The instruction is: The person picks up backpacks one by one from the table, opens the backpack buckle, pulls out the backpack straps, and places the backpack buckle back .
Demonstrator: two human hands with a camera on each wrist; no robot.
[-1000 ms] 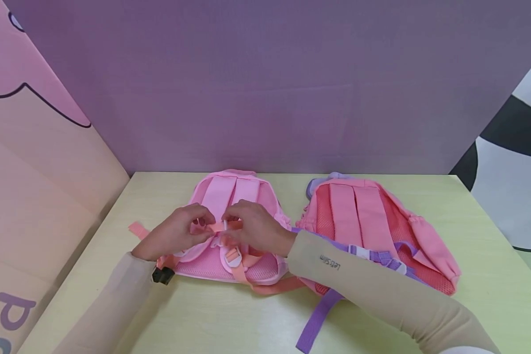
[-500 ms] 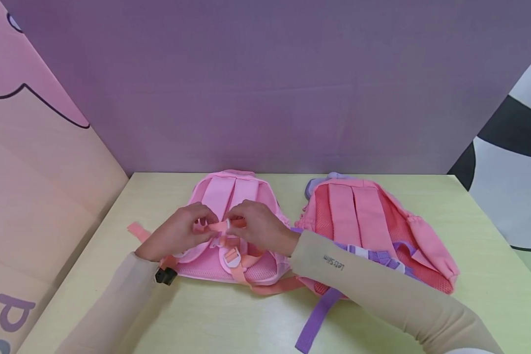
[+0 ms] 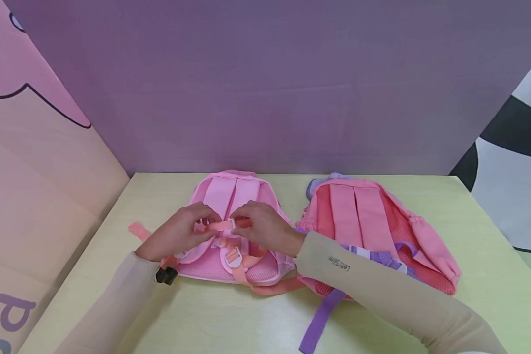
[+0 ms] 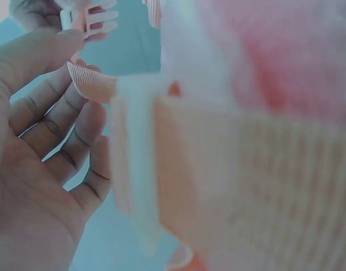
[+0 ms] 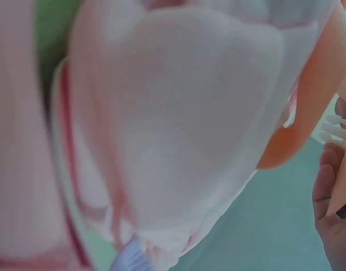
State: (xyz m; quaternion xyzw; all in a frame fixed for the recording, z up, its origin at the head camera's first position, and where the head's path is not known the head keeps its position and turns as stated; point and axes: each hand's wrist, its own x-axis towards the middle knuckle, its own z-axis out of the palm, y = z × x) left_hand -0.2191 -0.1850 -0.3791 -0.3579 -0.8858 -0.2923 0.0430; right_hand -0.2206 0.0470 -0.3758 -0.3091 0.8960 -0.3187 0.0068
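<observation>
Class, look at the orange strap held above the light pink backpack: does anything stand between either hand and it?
Nothing visible does: the left hand pinches the orange strap, and the right hand holds it at its white buckle piece. The light pink backpack lies beneath, not between.

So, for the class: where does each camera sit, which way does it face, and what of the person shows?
Head: worn on the head, facing forward and down at the pink backpack and coral backpack; beige sleeves, left grip and right grip show.
Left wrist: on that wrist, facing the left grip's palm and a blurred strap; right grip fingers show top left.
Right wrist: on that wrist, facing blurred pale fabric; fingers and palm show at the right edge.
Shared: both wrist views show the pronged buckle.
</observation>
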